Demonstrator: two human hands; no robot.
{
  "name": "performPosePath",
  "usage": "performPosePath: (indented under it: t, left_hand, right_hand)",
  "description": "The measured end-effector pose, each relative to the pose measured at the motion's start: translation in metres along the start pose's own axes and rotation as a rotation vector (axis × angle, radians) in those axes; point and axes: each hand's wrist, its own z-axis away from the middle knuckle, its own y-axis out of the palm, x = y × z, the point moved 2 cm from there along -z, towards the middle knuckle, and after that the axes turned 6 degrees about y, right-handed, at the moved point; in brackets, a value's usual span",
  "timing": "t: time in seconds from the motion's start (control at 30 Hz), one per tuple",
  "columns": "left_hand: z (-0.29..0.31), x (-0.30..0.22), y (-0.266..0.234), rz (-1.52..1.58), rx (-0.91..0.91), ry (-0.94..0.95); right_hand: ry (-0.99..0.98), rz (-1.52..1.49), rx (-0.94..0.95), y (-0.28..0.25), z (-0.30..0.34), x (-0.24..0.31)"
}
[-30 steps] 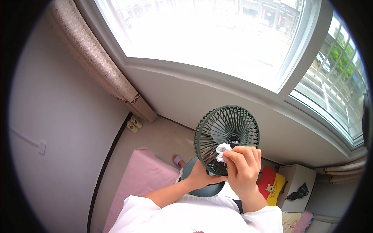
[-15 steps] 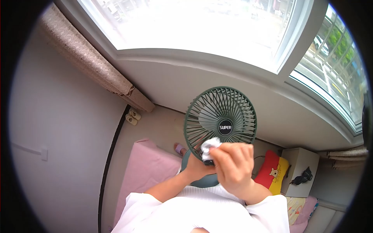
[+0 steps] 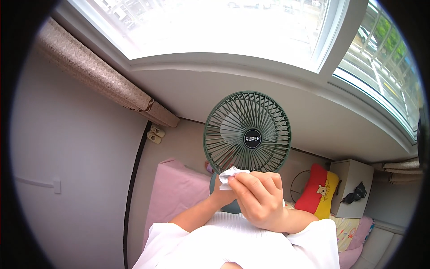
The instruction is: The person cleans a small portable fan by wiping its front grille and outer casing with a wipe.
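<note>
A green electric fan (image 3: 252,139) with a round slatted grille and a dark centre badge faces up in front of me. My left hand (image 3: 221,194) is closed at the fan's lower part, below the grille; most of its fingers are hidden behind my right hand. Pinched between the thumb and fingers of my right hand (image 3: 260,197) is a crumpled white tissue (image 3: 232,175), held at the grille's bottom edge, just over my left hand. Part of the fan's rounded green base (image 3: 233,207) shows beneath my hands.
A pink-covered piece of furniture (image 3: 172,193) stands to the left, with pale shoes (image 3: 155,133) on the floor beyond. On the right are a red and yellow cushion (image 3: 311,187) and a small cabinet (image 3: 342,170) bearing a black item (image 3: 355,193). Windows (image 3: 215,27) line the far wall.
In view, the fan's head has shifted slightly up and left. My right hand and the tissue have moved a little left and down, off the front of the grille.
</note>
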Motion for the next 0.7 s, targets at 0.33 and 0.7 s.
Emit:
performPosePath:
  t: [0.33, 0.7]
  left_hand:
    - [-0.002, -0.011, 0.008, 0.031, -0.045, 0.137]
    - [-0.013, -0.068, 0.014, -0.137, 0.015, 0.249]
  right_hand:
    - [0.052, -0.031, -0.015, -0.007, -0.013, -0.01]
    - [-0.01, 0.024, -0.101, -0.013, -0.033, -0.025]
